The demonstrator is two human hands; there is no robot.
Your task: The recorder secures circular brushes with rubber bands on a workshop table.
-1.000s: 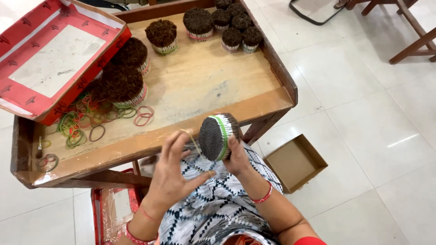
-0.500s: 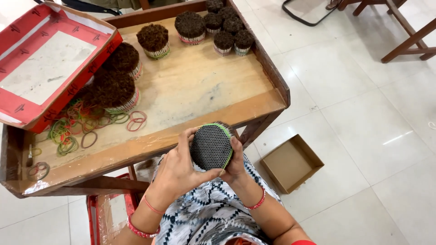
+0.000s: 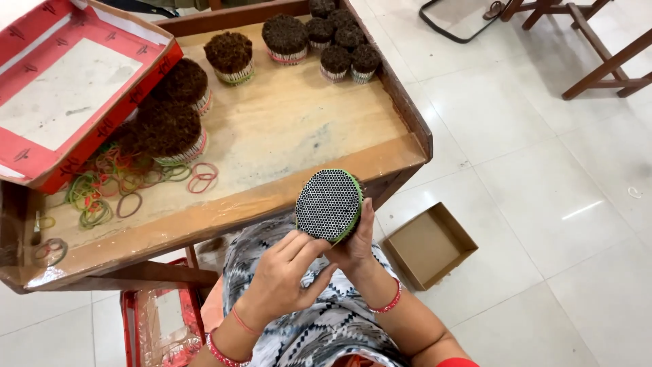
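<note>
Since the earlier frame, the round bundle (image 3: 329, 205) has turned its flat dotted end up toward me. I see both hands cupping it above the lap, just off the table (image 3: 285, 146) edge — right hand (image 3: 353, 248) fingers wrapped round its side, left hand (image 3: 285, 275) fingertips pressed underneath, equally near.

Both hands meet low in the middle of the frame, forearms rising from the bottom edge. The left hand (image 3: 282, 272) lies palm down, fingers curled and pressed against the right — a red band at its wrist. The right hand (image 3: 354, 241) stands upright, fingers raised and closed in a grip — red bangle on its wrist.
</note>
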